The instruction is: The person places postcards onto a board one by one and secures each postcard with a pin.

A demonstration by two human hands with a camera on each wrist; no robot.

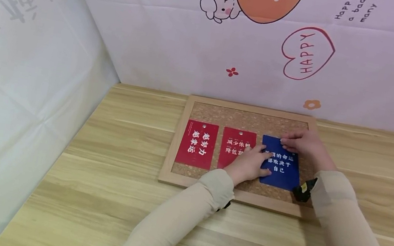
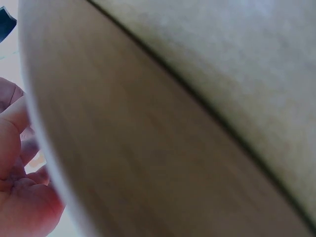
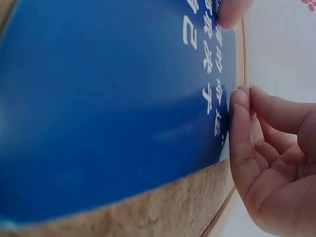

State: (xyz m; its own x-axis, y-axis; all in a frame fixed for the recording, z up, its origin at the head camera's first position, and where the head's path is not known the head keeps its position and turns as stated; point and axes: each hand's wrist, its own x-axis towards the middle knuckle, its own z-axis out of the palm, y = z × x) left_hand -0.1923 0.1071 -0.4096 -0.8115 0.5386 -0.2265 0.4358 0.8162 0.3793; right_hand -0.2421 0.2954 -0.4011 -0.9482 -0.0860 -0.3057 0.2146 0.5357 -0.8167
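Note:
A wood-framed cork board (image 1: 232, 195) lies on the table. Two red cards (image 1: 196, 143) (image 1: 233, 146) are pinned on it side by side. To their right lies a blue card (image 1: 282, 171) with white writing. My left hand (image 1: 250, 163) rests flat on the blue card's left part, its fingers pressing the card down. My right hand (image 1: 303, 145) is at the card's top edge. In the right wrist view its thumb and forefinger (image 3: 239, 106) meet on that edge of the blue card (image 3: 108, 98). The left wrist view shows only blurred frame wood (image 2: 123, 148) and part of my left hand (image 2: 19, 197).
The board sits near the back of a wooden table (image 1: 100, 194), against a white printed backdrop (image 1: 180, 30). A white sheet (image 1: 12, 89) hangs along the left side. Bare cork (image 3: 173, 207) shows below the blue card.

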